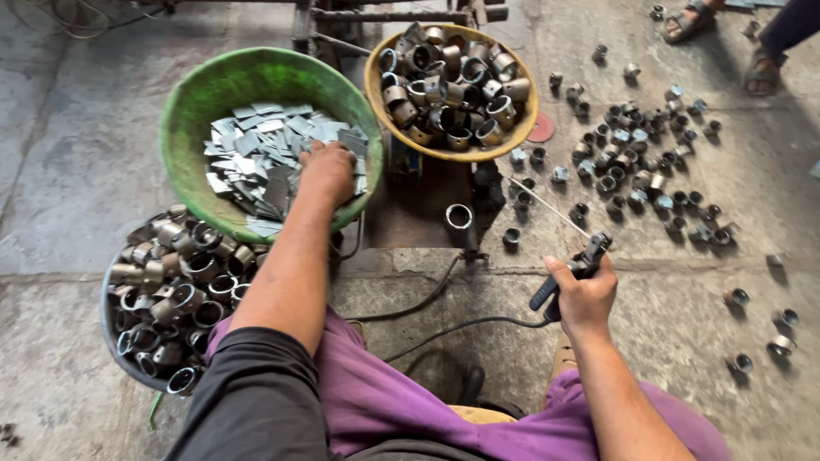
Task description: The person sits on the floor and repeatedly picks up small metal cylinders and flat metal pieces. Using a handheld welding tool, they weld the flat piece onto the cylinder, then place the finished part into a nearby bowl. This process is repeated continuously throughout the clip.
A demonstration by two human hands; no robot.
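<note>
Left hand [327, 171]: fingers curled down into flat grey metal plates [256, 154] heaped in the green basin [184, 111]; pinching one cannot be confirmed. Right hand [583, 294], right of the basin: fingers wrapped tight round a welding electrode holder [571, 275]. Best lifted singly, by an edge.

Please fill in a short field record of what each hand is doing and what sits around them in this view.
left hand: reaching into the green basin, fingers on the flat grey metal pieces
right hand: closed around the grip of a welding electrode holder, thin rod pointing up-left
work spot: single metal ring on the floor ahead
yellow basin: heaped with metal rings
grey basin: at left, full of similar rings
floor at right: scattered rings
another person: sandalled feet at top right
</note>
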